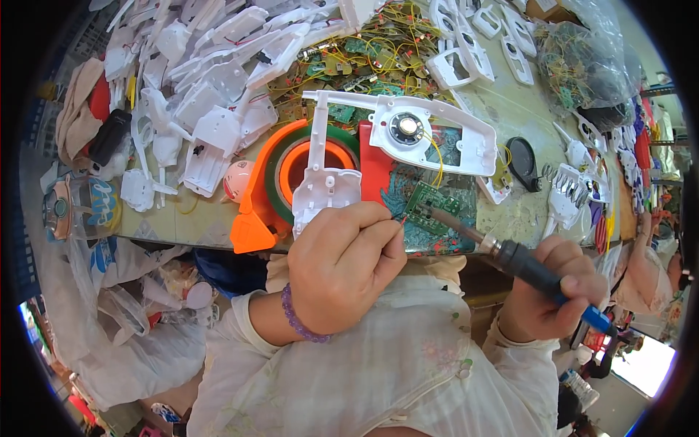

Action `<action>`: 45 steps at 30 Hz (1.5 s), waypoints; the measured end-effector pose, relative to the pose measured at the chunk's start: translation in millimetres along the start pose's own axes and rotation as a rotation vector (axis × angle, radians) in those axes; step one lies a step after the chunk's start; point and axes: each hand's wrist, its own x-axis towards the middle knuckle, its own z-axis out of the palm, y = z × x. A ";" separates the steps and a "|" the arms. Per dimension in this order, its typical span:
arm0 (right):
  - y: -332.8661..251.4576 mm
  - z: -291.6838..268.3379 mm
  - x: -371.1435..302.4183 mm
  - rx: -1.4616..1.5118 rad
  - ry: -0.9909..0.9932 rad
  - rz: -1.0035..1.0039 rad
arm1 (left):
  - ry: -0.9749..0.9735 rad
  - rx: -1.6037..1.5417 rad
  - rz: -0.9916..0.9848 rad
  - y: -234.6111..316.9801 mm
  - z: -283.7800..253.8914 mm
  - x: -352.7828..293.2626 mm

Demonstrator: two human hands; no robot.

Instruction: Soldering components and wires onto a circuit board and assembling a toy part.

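At the far left of the frame we record a clear plastic bottle with a blue print [80, 207] lying at the table [510, 218] edge. Above it, filling the upper left, lies a heap of white moulded plastic shell parts [196, 80]. Moving right, in the centre left, we find an orange tape dispenser holding a green roll [291, 175]. Just below it, the left hand [346, 266], wearing a purple bead bracelet [298, 320], is closed with its fingertips pinched together on what appears to be a thin red wire end; the wire is too small for us to confirm. Directly right of those fingertips sits a small green circuit board [431, 206], resting on a patterned blue-green mat at the table's near edge. Above the board lies a white plastic housing with a round speaker [429, 135], joined to it by a yellow wire. At the upper centre we log a pile of green boards with yellow wires [378, 51]. At the lower right, the right hand [557, 291] is wrapped firmly around a black and blue soldering iron [510, 255], its tip touching the small board.
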 end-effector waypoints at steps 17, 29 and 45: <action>5.9 51.1 -17.6 0.443 0.201 0.558 | -0.130 -0.074 0.015 1.7 -10.7 0.1; 5.0 50.4 -19.4 0.285 0.214 0.488 | -0.159 0.000 0.118 -1.9 -11.4 -4.4; -12.6 -11.3 -28.8 0.030 0.055 -0.058 | -0.294 -0.059 0.216 -5.3 -11.9 10.7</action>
